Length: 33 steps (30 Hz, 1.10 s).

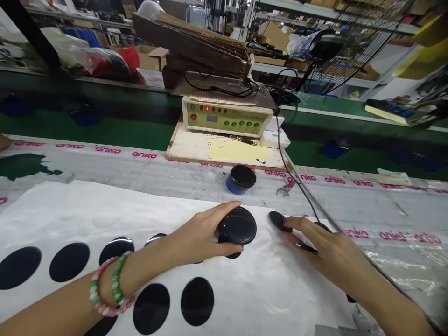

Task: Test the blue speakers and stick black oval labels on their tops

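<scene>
My left hand [210,228] is closed around the sides of a short round black unit [240,225], its flat face turned up. To the right, my right hand [325,252] pinches the edge of a thin black disc [278,220]. A slim dark tool [306,247] also lies in that hand; its kind is unclear. Under both hands spreads a white sheet [266,289] with several flat black discs [197,301] on it, some partly covered by my left arm. Just beyond my left hand stands a similar round unit [241,178] with a black top and blue side.
A yellow-fronted test box [227,119] with buttons and a red light sits on a wooden board [196,144]. A black cable [297,179] runs from it towards my right arm. Behind, a green conveyor [143,116] carries several blue units [334,148]. Another person's hand [4,142] shows at far left.
</scene>
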### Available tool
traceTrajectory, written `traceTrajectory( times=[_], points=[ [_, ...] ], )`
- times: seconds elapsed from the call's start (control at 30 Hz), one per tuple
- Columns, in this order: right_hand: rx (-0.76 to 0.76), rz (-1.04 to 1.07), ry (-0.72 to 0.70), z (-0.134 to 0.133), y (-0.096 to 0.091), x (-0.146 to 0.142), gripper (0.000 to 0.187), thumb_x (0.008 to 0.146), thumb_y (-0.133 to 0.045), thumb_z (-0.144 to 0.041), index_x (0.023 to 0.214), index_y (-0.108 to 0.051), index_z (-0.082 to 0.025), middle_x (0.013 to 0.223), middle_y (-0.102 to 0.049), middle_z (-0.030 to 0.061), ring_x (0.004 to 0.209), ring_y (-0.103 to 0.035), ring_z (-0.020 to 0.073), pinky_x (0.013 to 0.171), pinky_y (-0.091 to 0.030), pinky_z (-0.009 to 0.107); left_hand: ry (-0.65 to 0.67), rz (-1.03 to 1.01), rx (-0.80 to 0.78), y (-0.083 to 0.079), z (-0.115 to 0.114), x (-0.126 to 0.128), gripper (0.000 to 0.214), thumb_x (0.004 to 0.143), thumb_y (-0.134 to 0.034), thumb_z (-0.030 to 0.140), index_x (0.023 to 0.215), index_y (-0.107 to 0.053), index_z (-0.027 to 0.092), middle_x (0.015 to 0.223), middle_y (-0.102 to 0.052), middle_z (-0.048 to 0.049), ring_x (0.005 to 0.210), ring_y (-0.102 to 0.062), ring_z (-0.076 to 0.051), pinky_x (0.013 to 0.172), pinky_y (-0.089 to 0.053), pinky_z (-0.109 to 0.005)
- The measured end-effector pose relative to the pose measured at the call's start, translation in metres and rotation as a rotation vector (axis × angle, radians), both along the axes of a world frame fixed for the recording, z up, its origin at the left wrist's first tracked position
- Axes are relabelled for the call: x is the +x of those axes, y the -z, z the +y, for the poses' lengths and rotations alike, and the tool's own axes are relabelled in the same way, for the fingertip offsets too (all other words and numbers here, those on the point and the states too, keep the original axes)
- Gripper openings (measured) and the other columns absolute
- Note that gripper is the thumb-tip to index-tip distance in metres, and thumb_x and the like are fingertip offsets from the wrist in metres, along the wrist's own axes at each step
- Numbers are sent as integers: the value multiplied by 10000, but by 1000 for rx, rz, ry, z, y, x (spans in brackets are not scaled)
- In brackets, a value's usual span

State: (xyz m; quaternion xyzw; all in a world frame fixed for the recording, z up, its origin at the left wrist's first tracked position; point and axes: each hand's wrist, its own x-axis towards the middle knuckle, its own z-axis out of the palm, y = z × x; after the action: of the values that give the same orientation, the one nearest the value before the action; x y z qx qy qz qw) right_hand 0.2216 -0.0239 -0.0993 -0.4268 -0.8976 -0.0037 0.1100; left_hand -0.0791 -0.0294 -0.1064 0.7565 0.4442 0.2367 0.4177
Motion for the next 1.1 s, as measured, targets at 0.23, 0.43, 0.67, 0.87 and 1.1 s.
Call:
traceTrajectory(
  times=[0.23,0.43,0.67,0.87,1.1],
  points=[
    [-75,624,424,-26,-40,-36,160,883,-557,-390,810,-583,-250,937,-539,44,640,-519,138,465,-366,258,64,-27,92,3,-1,-1,706,753,-737,328,1363,-389,258,1410,-495,-22,1292,-472,-196,1101,-374,-319],
    [-727,1146,529,-28,-21,-86,406,839,-614,-480,621,-438,-187,615,-305,-48,484,-221,66,413,-165,238,51,-6,114,3,-3,1,700,742,-747,327,1338,-385,268,1364,-540,14,1236,-525,-154,1053,-414,-247],
    [-681,1049,545,-29,-12,-109,395,872,-564,-502,658,-467,-184,591,-293,-53,505,-231,74,446,-183,238,46,-12,92,4,-3,1,747,751,-738,341,1377,-332,300,1356,-542,37,1198,-552,-143,1015,-433,-227],
    [-597,989,540,-28,-10,-113,381,881,-552,-480,650,-470,-189,594,-332,-52,491,-252,76,448,-206,244,47,-22,51,2,-3,0,739,758,-726,351,1384,-337,296,1332,-561,39,1187,-559,-146,995,-438,-223],
    [-387,883,502,-30,-11,-118,313,897,-551,-367,643,-470,-201,625,-408,-44,528,-344,94,474,-262,239,46,-24,1,-1,-3,1,736,766,-716,341,1391,-338,256,1355,-542,23,1202,-545,-139,1018,-406,-208]
  ],
)
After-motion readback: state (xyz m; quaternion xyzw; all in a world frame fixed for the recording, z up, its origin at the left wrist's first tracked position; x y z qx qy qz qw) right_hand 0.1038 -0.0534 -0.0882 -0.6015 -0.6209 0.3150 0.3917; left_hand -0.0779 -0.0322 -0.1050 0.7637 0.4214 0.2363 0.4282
